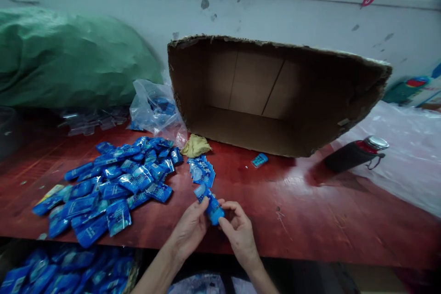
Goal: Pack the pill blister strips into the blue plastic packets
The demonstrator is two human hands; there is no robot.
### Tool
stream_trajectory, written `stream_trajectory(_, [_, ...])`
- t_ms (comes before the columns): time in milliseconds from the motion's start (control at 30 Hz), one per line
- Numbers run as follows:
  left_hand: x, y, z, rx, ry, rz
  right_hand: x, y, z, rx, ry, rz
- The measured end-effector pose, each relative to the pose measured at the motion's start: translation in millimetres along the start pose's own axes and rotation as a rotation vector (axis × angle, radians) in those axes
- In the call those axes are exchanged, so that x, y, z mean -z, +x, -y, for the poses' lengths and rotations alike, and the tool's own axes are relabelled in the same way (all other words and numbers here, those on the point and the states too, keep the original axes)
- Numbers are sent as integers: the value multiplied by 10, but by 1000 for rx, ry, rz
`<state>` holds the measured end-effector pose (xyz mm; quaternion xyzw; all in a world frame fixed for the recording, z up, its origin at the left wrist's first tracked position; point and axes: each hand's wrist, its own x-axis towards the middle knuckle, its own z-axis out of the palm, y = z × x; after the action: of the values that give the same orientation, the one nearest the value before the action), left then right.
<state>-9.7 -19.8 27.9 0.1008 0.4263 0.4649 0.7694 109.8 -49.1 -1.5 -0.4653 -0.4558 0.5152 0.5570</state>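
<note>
Near the table's front edge, a small blue packet [214,210] is held between both hands. My left hand [193,223] pinches its left side with the thumb on top. My right hand [239,227] grips its lower right end between thumb and fingers. Just beyond the packet lies a row of overlapping flat blue cards or sachets [202,171]. To the left spreads a heap of glossy blue packets [117,179]. What the held packet contains is hidden.
An open cardboard box [248,133] lies on its side at the back. A dark bottle [351,155] stands tilted in view at right. A yellow cloth [195,146], clear plastic bag [155,108], green sack [76,59] and lower container of blue packets [69,268] are also around.
</note>
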Motion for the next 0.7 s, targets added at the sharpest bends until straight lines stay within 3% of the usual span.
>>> stream_trajectory(100, [37, 20, -32, -24, 65, -47, 20, -17, 9, 13, -31, 45])
stream_trajectory(167, [78, 20, -60, -7, 83, -6, 43, -14, 38, 20, -34, 75])
stream_trajectory(333, [160, -1, -72, 115, 14, 261, 138, 43, 111, 38, -70, 130])
stream_trajectory(533, [180, 28, 18, 179, -18, 471, 240, 87, 81, -145, 63, 367])
stream_trajectory(700, [141, -32, 87, 191, -31, 435, 272, 127, 121, -171, 37, 420])
